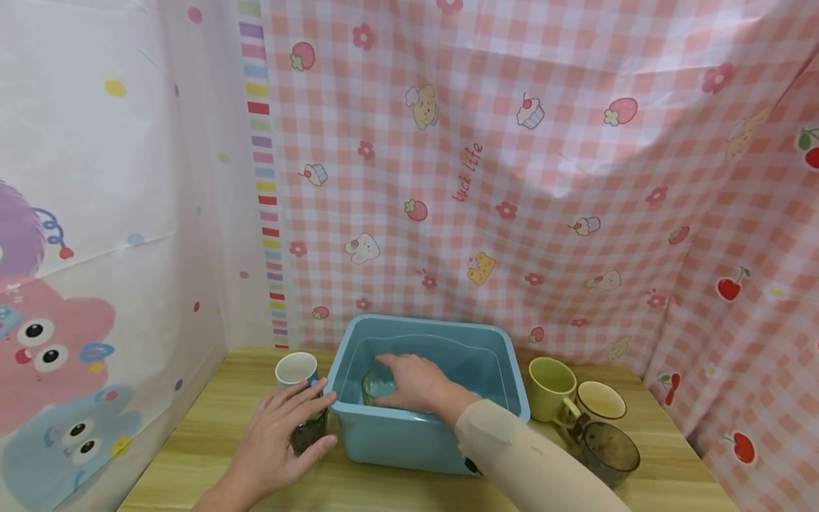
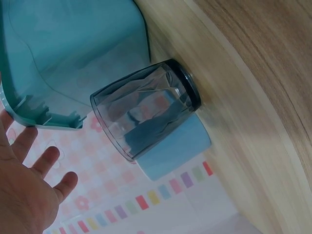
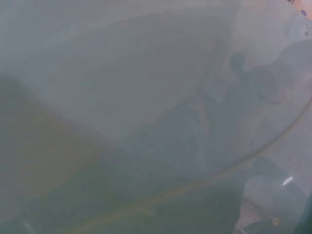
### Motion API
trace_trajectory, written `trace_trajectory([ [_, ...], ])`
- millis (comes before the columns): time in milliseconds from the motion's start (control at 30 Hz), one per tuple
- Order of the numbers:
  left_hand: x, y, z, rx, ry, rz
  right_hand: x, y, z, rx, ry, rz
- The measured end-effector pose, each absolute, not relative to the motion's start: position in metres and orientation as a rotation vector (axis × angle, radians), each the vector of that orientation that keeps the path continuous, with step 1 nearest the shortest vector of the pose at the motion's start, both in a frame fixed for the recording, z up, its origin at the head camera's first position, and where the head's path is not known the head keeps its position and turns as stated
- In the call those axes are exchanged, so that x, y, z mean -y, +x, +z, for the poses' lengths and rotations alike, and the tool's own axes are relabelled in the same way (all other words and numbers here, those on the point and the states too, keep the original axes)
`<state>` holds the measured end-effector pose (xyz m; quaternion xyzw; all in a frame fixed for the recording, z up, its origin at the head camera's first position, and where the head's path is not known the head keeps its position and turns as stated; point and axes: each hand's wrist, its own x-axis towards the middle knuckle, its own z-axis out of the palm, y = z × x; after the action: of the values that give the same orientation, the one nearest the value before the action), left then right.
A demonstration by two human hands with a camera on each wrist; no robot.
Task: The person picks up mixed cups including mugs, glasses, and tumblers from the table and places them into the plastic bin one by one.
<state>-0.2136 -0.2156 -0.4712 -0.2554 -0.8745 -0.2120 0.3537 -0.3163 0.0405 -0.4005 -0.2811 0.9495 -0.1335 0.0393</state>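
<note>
A blue plastic bin (image 1: 409,444) stands on the wooden table. My right hand (image 1: 419,384) reaches inside over its front rim, thumb and fingers around a clear glass (image 1: 377,387) in the left part. The right wrist view is a blur of blue-grey surfaces. Fingers spread, my left hand (image 1: 271,437) is at the bin's left front corner, fingertips right at the rim in the left wrist view. Beside that hand stands a dark see-through glass (image 2: 146,107). Close to it is a blue cup (image 2: 178,148) with a white inside; the left hand partly covers both in the head view.
Right of the bin stand a green mug (image 1: 549,387), a cream cup with a dark rim (image 1: 601,400) and a brown see-through cup (image 1: 611,451), close together. Patterned curtains (image 1: 448,178) hang behind the table and at both sides.
</note>
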Motion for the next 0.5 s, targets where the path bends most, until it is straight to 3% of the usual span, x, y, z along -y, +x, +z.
trace_trajectory([
  [500,0.217,-0.215,-0.472,2.246,-0.67,-0.548,-0.026,-0.321,-0.403,-2.777,-0.774,-0.348],
])
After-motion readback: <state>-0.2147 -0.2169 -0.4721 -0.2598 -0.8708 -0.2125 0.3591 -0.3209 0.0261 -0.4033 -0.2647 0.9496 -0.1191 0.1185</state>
